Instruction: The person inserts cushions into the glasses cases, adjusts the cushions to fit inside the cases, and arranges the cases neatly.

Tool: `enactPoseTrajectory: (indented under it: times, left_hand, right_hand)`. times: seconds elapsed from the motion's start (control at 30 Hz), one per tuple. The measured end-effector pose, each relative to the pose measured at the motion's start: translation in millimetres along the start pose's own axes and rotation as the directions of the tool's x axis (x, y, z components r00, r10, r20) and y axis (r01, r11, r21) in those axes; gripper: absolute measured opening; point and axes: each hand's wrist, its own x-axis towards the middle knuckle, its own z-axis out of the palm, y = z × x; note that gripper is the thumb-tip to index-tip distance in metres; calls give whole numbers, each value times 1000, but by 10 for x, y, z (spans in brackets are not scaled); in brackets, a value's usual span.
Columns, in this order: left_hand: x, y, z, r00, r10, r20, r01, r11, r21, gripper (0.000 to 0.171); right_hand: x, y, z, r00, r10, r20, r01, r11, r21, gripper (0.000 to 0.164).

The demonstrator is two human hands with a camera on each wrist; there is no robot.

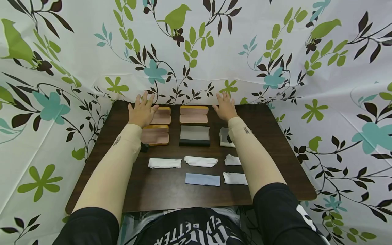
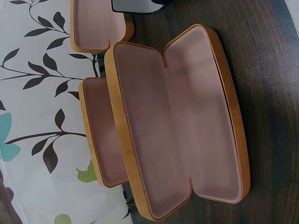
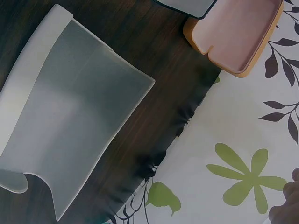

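My left hand, fingers spread, is over the far left of the table beside an opened orange case with pink lining. A second orange case lies nearer, and fills much of the left wrist view. My right hand is at the far right edge, its fingers extended and holding nothing. Below it an opened white case with grey lining is partly hidden by my forearm in the head view. Another orange case and a dark case with grey lining stand opened between the hands.
Folded white cloths lie nearer on the brown table. Two more white cloths are beside my right forearm. A blue cloth lies in front. A patterned curtain hangs behind the table.
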Motion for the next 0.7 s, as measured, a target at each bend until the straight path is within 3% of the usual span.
enactPoseTrajectory:
  times: [0.17,0.4,0.6,0.7]
  left_hand:
    - [-12,19,-18,1000,2,2,-2,1000,-8,68]
    - [-28,36,6,1000,13,-4,-13,1000,-24,67]
    - [-72,38,51,994,35,-102,-43,996,-75,71]
    - [-138,99,95,981,45,-186,-67,991,-113,60]
  right_hand:
    - [-29,-27,-26,1000,-8,3,8,1000,-12,65]
    - [-88,-16,-45,1000,-2,1,2,998,55,63]
    - [-230,-94,-131,996,9,-84,7,981,193,53]
    - [-372,-130,-169,992,31,-121,2,965,263,43]
